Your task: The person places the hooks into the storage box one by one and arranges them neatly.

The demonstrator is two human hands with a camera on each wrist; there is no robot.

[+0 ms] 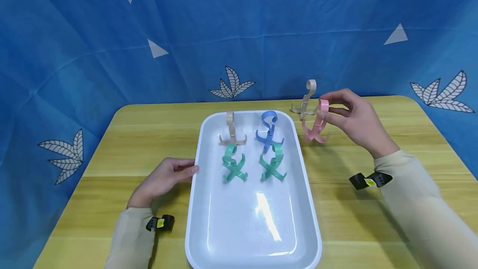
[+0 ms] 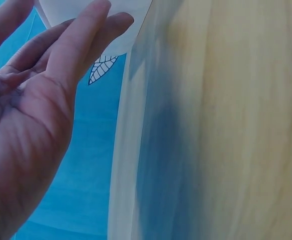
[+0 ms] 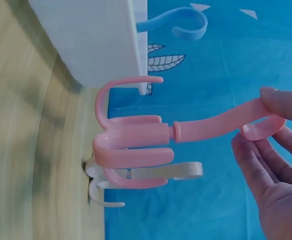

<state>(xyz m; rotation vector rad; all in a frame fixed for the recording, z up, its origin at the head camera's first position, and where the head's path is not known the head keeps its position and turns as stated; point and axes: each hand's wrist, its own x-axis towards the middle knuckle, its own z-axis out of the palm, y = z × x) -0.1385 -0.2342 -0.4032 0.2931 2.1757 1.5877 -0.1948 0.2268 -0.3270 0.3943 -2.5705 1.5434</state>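
My right hand [image 1: 356, 117] pinches the curled top of a pink rotating hook hanger [image 3: 135, 135] to the right of the tray. Its prongs point upward, above the tabletop. Behind it a beige hook hanger [image 1: 305, 99] stands on the table. My left hand [image 1: 168, 175] touches the left side of the white tray [image 1: 191, 206] with fairly straight fingers, as the left wrist view shows too. Inside the tray stand another beige hanger [image 1: 231, 130], a blue hanger [image 1: 269, 130] and two green hangers [image 1: 234, 165], grouped toward the far end.
The wooden table [image 1: 149, 136] ends at a blue cloth backdrop [image 1: 231, 32] with leaf and triangle prints. The near half of the tray floor [image 1: 239, 219] is bare and shows a light reflection. Black wrist straps [image 1: 373, 181] are on both sleeves.
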